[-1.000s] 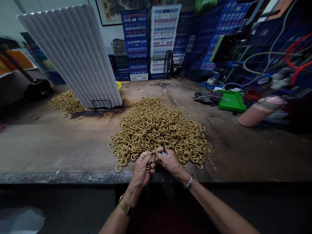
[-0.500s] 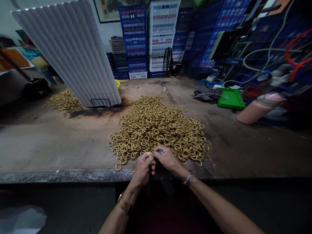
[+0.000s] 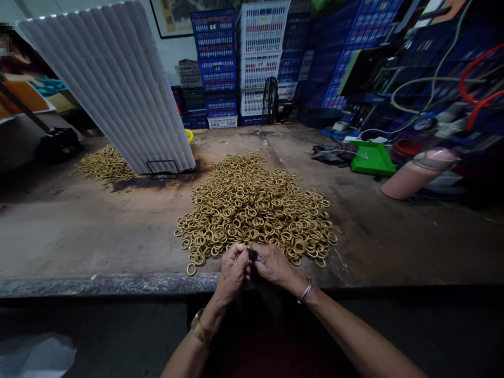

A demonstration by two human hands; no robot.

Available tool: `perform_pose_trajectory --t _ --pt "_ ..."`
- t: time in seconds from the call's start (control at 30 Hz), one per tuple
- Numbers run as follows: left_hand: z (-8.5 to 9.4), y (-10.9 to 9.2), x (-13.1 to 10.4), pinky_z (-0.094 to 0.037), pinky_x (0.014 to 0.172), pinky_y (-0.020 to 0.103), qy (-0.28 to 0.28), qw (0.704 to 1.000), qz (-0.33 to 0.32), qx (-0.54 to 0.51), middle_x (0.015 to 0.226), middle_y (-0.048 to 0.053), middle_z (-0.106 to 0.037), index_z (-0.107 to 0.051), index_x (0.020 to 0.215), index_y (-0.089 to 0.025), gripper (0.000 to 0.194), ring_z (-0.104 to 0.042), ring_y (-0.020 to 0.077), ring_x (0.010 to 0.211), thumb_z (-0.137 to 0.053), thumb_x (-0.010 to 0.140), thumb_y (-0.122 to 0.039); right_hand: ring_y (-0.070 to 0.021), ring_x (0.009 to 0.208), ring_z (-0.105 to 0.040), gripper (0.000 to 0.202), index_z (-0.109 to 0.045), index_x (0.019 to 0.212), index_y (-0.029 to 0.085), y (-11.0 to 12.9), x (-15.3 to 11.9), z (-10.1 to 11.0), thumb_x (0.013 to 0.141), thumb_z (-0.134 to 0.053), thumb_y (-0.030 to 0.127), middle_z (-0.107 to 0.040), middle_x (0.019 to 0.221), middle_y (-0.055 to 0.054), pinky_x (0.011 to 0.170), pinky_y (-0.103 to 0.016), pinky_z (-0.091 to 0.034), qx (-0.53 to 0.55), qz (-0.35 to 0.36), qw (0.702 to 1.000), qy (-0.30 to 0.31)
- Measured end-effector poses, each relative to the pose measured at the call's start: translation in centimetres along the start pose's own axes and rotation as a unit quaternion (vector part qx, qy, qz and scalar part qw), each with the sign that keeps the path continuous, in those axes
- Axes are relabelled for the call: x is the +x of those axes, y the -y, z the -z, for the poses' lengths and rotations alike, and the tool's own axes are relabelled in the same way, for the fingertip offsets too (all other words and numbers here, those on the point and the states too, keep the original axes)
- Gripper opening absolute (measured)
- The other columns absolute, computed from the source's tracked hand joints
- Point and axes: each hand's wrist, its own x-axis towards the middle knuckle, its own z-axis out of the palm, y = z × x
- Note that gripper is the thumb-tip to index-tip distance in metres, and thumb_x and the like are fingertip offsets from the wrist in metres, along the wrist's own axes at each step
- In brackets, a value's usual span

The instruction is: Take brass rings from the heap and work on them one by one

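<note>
A: Where are the two hands working?
B: They are meeting over the middle of the near edge of the worktop [image 3: 98,231]. The left hand [image 3: 232,270] is curling its fingers into a pinch; whether it is gripping anything is hidden.
A: And the right hand [image 3: 274,265]?
B: It is closing around a small dark object [image 3: 253,255], which is sticking out towards the left fingertips.
A: Where are the gold-coloured rings lying?
B: A broad heap of rings [image 3: 252,205] is spreading just beyond the hands, its front almost reaching the near edge. A smaller heap [image 3: 103,164] is lying towards the far left corner, beside a ridged white panel [image 3: 110,89].
A: Rightwards?
B: A green tray [image 3: 372,157] is sitting towards the far right corner.
</note>
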Motion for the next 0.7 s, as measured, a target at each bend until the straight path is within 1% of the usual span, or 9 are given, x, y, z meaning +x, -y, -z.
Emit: perform_pose_trajectory --t 0.1,0.23,0.37,0.4,0.47,0.53,0.57,0.63,0.7 --pt "0.1 0.1 0.1 -0.033 0.037 0.014 -0.007 1.000 -0.002 0.005 0.054 -0.005 -0.046 -0.049 0.072 -0.017 0.025 -0.039 0.0042 0.039 -0.055 0.075 -0.041 -0.0111 0.054 -0.045 0.012 -0.056 0.070 0.019 0.2 -0.1 -0.1 0.070 -0.045 0.014 -0.057 0.061 -0.001 0.051 -0.023 -0.022 -0.050 -0.008 0.999 0.015" --pt "0.1 0.0 -0.3 -0.032 0.036 0.015 -0.007 1.000 0.009 -0.011 0.054 -0.005 -0.047 -0.048 0.069 -0.017 0.027 -0.039 0.0041 0.038 -0.057 0.073 -0.042 -0.0117 0.057 -0.048 0.014 -0.057 0.074 0.019 -0.2 0.3 -0.2 0.073 -0.044 0.014 -0.059 0.064 -0.002 0.052 -0.023 -0.023 -0.090 -0.036 0.995 0.026" --pt "0.0 -0.9 -1.3 -0.032 0.036 0.016 0.038 0.996 0.020 -0.079 0.055 -0.005 -0.046 -0.048 0.071 -0.017 0.025 -0.039 0.0045 0.039 -0.058 0.073 -0.040 -0.0116 0.056 -0.047 0.015 -0.058 0.076 0.019 -1.1 1.0 0.1 0.076 -0.043 0.015 -0.059 0.064 -0.003 0.052 -0.023 -0.025 -0.081 -0.071 0.994 0.001" --pt "0.0 -1.2 -1.5 -0.032 0.035 0.016 0.049 0.992 0.029 -0.111 0.055 -0.005 -0.046 -0.048 0.072 -0.017 0.025 -0.039 0.0046 0.039 -0.058 0.073 -0.040 -0.0113 0.055 -0.046 0.015 -0.057 0.075 0.018 -1.1 1.2 0.2 0.077 -0.042 0.017 -0.059 0.063 -0.003 0.053 -0.023 -0.026 -0.054 -0.070 0.996 -0.015" --pt "0.0 -1.6 -1.4 -0.031 0.035 0.016 0.056 0.981 0.051 -0.181 0.056 -0.005 -0.045 -0.048 0.074 -0.018 0.025 -0.039 0.0047 0.040 -0.061 0.071 -0.039 -0.0104 0.055 -0.045 0.016 -0.056 0.070 0.018 -0.8 1.5 0.2 0.078 -0.042 0.021 -0.057 0.062 -0.001 0.053 -0.022 -0.029 0.041 -0.077 0.995 -0.048" --pt "0.2 -1.8 -1.1 -0.031 0.036 0.015 0.052 0.969 0.074 -0.231 0.058 -0.005 -0.046 -0.047 0.074 -0.017 0.028 -0.041 0.0051 0.042 -0.063 0.069 -0.039 -0.0092 0.052 -0.044 0.020 -0.054 0.064 0.017 -0.3 1.6 0.1 0.078 -0.043 0.026 -0.054 0.058 0.000 0.050 -0.020 -0.032 0.169 -0.113 0.978 -0.045" --pt "0.3 -1.8 -0.8 -0.030 0.036 0.015 0.048 0.965 0.082 -0.245 0.060 -0.004 -0.047 -0.047 0.074 -0.017 0.028 -0.042 0.0054 0.043 -0.063 0.069 -0.039 -0.0083 0.049 -0.042 0.022 -0.054 0.063 0.017 0.0 1.6 0.0 0.078 -0.043 0.029 -0.053 0.056 0.001 0.047 -0.020 -0.031 0.235 -0.138 0.962 -0.022" --pt "0.5 -1.6 -0.4 -0.030 0.036 0.015 0.041 0.961 0.092 -0.259 0.061 -0.003 -0.049 -0.046 0.074 -0.016 0.029 -0.044 0.0057 0.044 -0.061 0.070 -0.041 -0.0064 0.041 -0.037 0.028 -0.053 0.065 0.017 0.6 1.4 -0.3 0.078 -0.043 0.039 -0.049 0.051 0.003 0.039 -0.018 -0.026 0.347 -0.177 0.920 0.049" --pt "0.7 -1.3 -0.2 -0.029 0.036 0.015 0.039 0.959 0.096 -0.263 0.061 -0.003 -0.049 -0.046 0.074 -0.016 0.029 -0.044 0.0056 0.044 -0.060 0.071 -0.042 -0.0049 0.035 -0.030 0.034 -0.053 0.069 0.017 0.9 1.2 -0.6 0.078 -0.041 0.047 -0.045 0.048 0.005 0.034 -0.018 -0.020 0.414 -0.195 0.884 0.096"
